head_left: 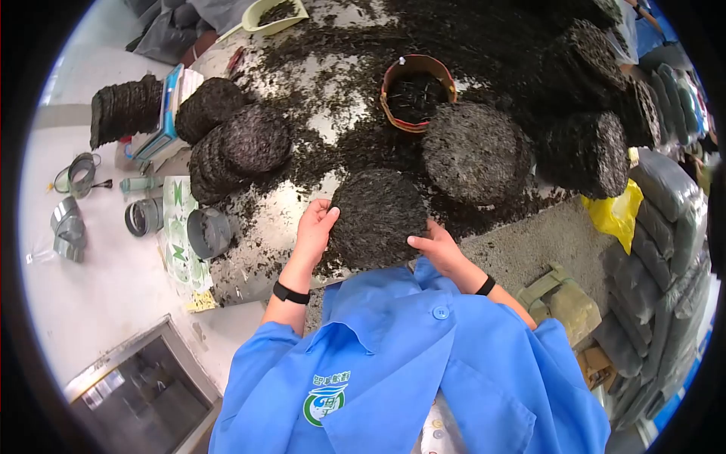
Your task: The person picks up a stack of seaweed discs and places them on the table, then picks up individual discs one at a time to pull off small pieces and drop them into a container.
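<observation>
Between my two hands is a dark, round cake of dried seaweed (380,218), held by its edges over the near side of the table. My left hand (316,227) grips the left rim, thumb on top. At the right rim, my right hand (439,248) pinches the lower edge, its fingers partly hidden beneath. Just beyond, to the right, lies a greyer stack of round seaweed cakes (476,153). Left of my hands sits another stack of seaweed cakes (257,140). A round tub (391,113) with dark scraps inside stands behind.
Loose dark flakes cover much of the metal table (261,219). Further stacks (590,155) stand at the right, near a yellow bag (616,212). A pale scoop (291,24) lies at the back. Grey rings (209,233) rest at left. Filled plastic bags (643,265) are piled at right.
</observation>
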Demonstrator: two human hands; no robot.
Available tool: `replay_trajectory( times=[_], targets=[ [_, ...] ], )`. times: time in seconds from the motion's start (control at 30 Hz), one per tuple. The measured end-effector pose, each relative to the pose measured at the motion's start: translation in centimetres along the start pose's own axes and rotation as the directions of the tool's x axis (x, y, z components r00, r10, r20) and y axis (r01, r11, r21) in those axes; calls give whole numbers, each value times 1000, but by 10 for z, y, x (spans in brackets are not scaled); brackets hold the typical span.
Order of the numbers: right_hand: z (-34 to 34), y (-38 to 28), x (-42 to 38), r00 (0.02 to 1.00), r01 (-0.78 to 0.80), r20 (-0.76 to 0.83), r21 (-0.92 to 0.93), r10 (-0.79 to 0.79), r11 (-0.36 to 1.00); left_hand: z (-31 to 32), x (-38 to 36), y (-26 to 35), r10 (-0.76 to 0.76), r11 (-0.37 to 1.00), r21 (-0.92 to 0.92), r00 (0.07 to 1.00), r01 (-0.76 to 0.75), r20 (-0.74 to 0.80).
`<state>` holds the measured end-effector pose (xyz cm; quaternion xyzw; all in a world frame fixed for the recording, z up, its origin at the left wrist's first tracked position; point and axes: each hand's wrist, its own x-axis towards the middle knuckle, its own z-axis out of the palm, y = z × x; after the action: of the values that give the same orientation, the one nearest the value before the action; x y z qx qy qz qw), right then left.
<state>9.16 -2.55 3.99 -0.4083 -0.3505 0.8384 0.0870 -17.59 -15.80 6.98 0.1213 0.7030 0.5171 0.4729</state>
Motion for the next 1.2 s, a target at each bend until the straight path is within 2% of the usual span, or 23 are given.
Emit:
replay_trajectory(
  times=[0.03, 0.17, 0.23, 0.33, 0.37, 0.4, 0.43, 0.47, 0.5, 0.57, 0.6, 0.63, 0.7, 0.77, 0.8, 0.83, 0.9, 0.93, 1.03, 1.07, 1.13, 1.17, 1.2],
  targets=[
    [8, -8, -1, 996, -2, 86, 207, -17, 978, -1, -7, 8, 7, 1000, -6, 1000, -7, -9],
    [23, -29, -13, 997, 40, 54, 278, -57, 960, 15, -23, 27, -43, 980, -194, 999, 42, -3],
    [26, -45, -24, 987, -77, 160, 447, 5, 891, 21, -21, 29, -59, 956, -288, 998, 53, -15],
    [28, -67, -43, 997, -24, 71, 432, -8, 902, 8, -14, 19, -215, 874, -441, 976, 204, 26],
    [26, -76, -51, 998, -10, 55, 427, -15, 904, 2, -3, 5, -92, 899, -424, 994, 107, 57],
    [22, -85, -60, 985, 174, -70, 295, -160, 939, -2, 16, -26, 175, 981, 111, 973, -159, -154],
    [17, -94, -68, 934, 337, -170, 137, -314, 931, -4, 31, -51, 497, 717, 639, 847, -279, -189],
    [9, -103, -75, 819, 479, -252, -191, -515, 857, -5, 30, -58, 544, 376, 927, 811, -3, -218],
    [9, -114, -83, 680, 598, -298, -303, -670, 742, -9, 36, -77, 508, 300, 945, 817, 128, -272],
    [-10, -154, -86, 364, 432, 200, -902, -910, -25, -13, 46, -89, 199, 470, 862, 928, 192, -315],
    [-22, -157, -83, 473, 332, 270, -936, -839, -114, -12, 50, -90, 154, 551, 818, 944, 164, -293],
    [-33, -150, -77, 536, 394, 251, -919, -806, -24, 4, 42, -77, 243, 479, 863, 920, 162, -308],
    [-35, -142, -81, 418, 462, 37, -869, -908, 178, 18, 38, -66, 326, 445, 891, 910, 92, -257],
    [-38, -134, -86, 390, 358, -429, -744, -815, 564, 24, 40, -73, 445, 409, 913, 870, 16, -214],
    [-25, -149, -86, 314, 514, -489, -633, -814, 579, 26, 44, -75, 568, 354, 933, 807, -65, -160],
    [-24, -155, -84, 308, 514, -492, -634, -814, 578, 27, 47, -77, 570, 352, 933, 807, -71, -154],
    [-24, -162, -80, 591, 779, -521, 171, -616, 604, 27, 51, -79, 281, 548, 833, 955, -81, -92],
    [-27, -158, -77, 667, 732, -492, 292, -559, 616, 37, 42, -63, 271, 447, 894, 958, -45, -87],
    [-22, -155, -73, 810, 577, -425, 447, -405, 684, 53, 38, -50, 516, 411, 901, 851, -141, -102],
    [-19, -155, -73, 818, 567, -411, 465, -402, 680, 60, 38, -42, 654, 449, 838, 753, -310, -72],
    [-10, -153, -71, 821, 562, -408, 457, -398, 690, 96, 6, 21, 467, 834, 361, 882, -417, -60],
    [-5, -150, -71, 824, 556, -404, 444, -397, 702, 109, -1, 32, 560, 777, 299, 825, -554, 72],
    [-2, -144, -68, 823, 558, -395, 426, -408, 712, 125, -17, 54, 432, 865, 188, 881, -465, 192]
  ],
)
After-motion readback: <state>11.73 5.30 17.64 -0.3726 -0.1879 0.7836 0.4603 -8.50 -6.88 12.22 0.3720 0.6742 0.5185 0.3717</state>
